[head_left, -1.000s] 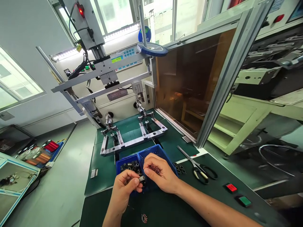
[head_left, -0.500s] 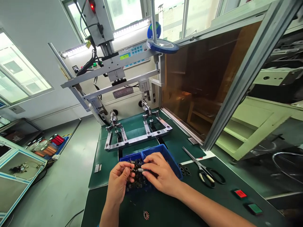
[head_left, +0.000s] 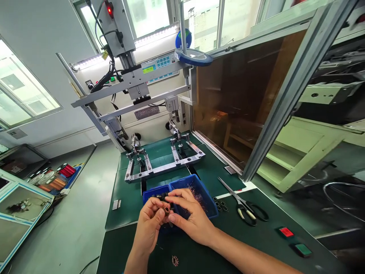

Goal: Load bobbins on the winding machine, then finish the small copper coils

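Well, a small copper-wound ring (head_left: pixel 167 209) sits between the two hands, just above the near edge of the blue plastic tray (head_left: pixel 199 198). The left hand (head_left: pixel 149 224) pinches it by the rim, its fingertips pressed together, while the right hand (head_left: pixel 194 215) curls in from the other side; whether that grip also holds the ring cannot be told. The ring looks light and stiff at its core, but its fine windings seem delicate and easily snagged, so its outer edge looks like the safer place to hold. Its small size leaves little room for fingers. Inside the tray lie fine copper wire clippings (head_left: pixel 196 195) and a short dark cylinder (head_left: pixel 161 196). Beyond the tray, a metal jig (head_left: pixel 164 165) stands on the bench (head_left: pixel 125 213). To the right of the tray are a cluster of black rings (head_left: pixel 221 204) and a pair of scissors (head_left: pixel 245 209), and a second copper-wound ring (head_left: pixel 175 260) lies on the bench on the person's side of the tray.
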`<state>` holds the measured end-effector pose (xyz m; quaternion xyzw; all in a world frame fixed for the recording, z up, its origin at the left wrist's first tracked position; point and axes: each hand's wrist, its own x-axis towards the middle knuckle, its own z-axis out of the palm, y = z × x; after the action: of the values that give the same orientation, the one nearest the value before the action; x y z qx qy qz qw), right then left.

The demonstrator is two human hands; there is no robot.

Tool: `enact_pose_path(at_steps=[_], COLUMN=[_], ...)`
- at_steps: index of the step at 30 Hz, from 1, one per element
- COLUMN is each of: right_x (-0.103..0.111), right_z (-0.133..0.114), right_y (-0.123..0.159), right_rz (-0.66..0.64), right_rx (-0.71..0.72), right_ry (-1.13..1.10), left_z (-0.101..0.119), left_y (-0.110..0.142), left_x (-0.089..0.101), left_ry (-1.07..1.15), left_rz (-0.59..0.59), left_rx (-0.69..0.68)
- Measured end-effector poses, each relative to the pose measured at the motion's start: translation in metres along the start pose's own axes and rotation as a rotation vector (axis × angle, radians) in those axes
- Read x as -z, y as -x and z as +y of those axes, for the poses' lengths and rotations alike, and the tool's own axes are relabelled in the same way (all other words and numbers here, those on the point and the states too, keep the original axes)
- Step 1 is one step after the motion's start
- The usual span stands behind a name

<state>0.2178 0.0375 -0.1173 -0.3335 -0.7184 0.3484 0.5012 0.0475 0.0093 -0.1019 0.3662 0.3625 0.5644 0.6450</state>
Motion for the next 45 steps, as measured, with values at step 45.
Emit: enact_pose_path(at_steps=[45], right_x=[0.008], right_z=[-0.005], right_y=[-0.003], right_rz=[-0.118], right_rx=[0.004], right_ry=[-0.209], left_z=[-0.010], left_y=[0.004], left_x=[0.002], left_ry=[-0.140], left_rz=[-0.192], left_rx=[0.034])
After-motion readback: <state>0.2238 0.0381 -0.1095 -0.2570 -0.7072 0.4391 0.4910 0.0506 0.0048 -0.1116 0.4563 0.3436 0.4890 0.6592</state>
